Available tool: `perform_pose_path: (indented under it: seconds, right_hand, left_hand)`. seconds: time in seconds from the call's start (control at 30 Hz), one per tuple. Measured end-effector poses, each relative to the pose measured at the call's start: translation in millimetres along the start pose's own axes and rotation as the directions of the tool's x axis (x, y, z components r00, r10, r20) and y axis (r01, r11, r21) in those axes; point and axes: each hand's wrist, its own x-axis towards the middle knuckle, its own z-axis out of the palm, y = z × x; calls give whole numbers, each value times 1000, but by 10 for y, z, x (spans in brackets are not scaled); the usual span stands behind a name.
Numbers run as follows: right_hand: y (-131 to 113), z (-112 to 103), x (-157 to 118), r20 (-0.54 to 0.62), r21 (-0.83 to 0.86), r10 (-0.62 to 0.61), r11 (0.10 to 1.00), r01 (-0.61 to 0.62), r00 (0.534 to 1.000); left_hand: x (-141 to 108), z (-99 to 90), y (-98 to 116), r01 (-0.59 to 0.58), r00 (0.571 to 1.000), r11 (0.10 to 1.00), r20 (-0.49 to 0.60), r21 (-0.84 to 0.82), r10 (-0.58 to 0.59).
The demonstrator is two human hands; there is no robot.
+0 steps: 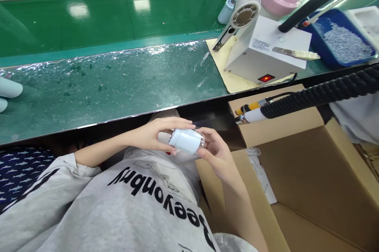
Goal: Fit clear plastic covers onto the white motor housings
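Above my lap, in front of the bench edge, a small light blue cylinder (186, 140) with a clear, see-through end lies on its side between my hands. My left hand (154, 133) grips its ringed left end, thumb below and fingers above. The fingers of my right hand (216, 150) are closed around the clear right end. What the cylinder is, I cannot tell. A similar light blue cylinder (227, 10) stands on the green surface beyond the bench.
An open cardboard box (319, 165) is at my right, clear pieces inside. A black coiled hose (319, 92) crosses over it. On the bench (133, 82) stand a white machine (266, 55) with a lit red switch, a handheld fan (244, 13) and a blue tray (322, 43).
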Motion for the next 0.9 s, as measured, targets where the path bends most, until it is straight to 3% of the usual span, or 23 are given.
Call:
perform_pose_path:
  seconds: [0.33,0.9]
  right_hand:
    - [13,15,-48,4,36,-57,998,57,998]
    - [167,111,45,100,293,228,923,-248,968]
  left_hand:
    - [-16,26,62,66,998,991,-12,-116,-68]
    - [-20,2,-23,-58,998,996,30,-69,60]
